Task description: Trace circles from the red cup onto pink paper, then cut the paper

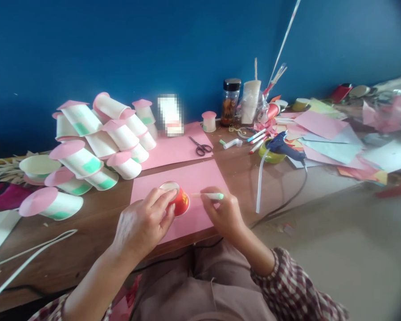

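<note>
Wooden table [87,232]: your left hand [142,225] clamps red cup [177,199] mouth-down on pink sheet [200,178], right hand [222,211] pinching pen [211,195]—keep the cup pressed flat and the tip tight against its rim.

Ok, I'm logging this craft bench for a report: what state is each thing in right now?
Red cup: upside down on the pink sheet, held by the left hand.
Pen: gripped in the right hand, tip toward the cup.
Scissors: closed, lying flat.
Jar: upright, lid on.
Glue gun: lying down, corded.
Capped cups: piled on their sides.
</note>
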`<state>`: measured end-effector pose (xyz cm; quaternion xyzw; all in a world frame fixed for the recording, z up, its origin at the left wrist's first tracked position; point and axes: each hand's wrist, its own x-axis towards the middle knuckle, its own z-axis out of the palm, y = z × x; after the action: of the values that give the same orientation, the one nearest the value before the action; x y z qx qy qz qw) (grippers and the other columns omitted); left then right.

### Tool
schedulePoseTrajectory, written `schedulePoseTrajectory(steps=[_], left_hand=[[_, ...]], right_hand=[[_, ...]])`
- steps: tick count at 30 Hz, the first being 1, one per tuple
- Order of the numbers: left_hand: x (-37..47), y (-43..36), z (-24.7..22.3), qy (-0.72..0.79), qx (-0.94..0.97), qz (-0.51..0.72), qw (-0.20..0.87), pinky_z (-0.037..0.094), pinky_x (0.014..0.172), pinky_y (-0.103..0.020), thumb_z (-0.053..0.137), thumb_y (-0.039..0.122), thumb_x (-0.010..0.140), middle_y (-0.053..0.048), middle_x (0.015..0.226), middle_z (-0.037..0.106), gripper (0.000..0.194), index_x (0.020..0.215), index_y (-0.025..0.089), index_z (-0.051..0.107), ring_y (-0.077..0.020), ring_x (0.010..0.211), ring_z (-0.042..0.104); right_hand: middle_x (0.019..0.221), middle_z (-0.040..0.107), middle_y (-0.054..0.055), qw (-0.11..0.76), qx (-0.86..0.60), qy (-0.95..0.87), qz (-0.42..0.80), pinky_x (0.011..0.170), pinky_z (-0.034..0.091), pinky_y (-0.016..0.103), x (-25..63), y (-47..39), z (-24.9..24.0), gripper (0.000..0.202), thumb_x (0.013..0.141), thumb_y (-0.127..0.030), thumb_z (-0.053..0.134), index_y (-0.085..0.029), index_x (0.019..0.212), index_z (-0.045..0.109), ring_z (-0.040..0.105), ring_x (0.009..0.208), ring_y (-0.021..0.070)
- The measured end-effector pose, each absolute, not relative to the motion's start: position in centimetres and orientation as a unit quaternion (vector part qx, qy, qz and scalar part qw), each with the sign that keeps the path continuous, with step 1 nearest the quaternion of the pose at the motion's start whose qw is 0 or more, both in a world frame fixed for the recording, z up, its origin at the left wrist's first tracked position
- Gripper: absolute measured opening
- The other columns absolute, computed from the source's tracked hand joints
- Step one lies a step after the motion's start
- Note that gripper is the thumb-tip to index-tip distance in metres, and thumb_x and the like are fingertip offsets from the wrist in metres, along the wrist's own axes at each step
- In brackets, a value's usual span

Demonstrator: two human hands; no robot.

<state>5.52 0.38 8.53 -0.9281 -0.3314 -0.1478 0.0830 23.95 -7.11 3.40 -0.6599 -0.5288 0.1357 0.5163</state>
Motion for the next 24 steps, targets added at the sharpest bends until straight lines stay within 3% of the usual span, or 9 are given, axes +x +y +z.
schedulePoseTrajectory(steps=[24], left_hand=[[5.6, 0.7, 7.8, -0.317, -0.924, -0.185, 0.110, 0.045, 0.057, -0.026, 0.051, 0.026, 0.087, 0.004, 0.117, 0.065, 0.033, 0.120, 0.028, 0.054, -0.0137, 0.075, 0.066]], right_hand=[[0.081, 0.073, 0.004, 0.489, -0.678, -0.536, 0.118, 0.059, 0.048, 0.020, 23.6, -6.7, 2.0, 0.013, 0.086, -0.023, 0.057, -0.017, 0.088, 0.068, 0.067, 0.067, 0.0147]])
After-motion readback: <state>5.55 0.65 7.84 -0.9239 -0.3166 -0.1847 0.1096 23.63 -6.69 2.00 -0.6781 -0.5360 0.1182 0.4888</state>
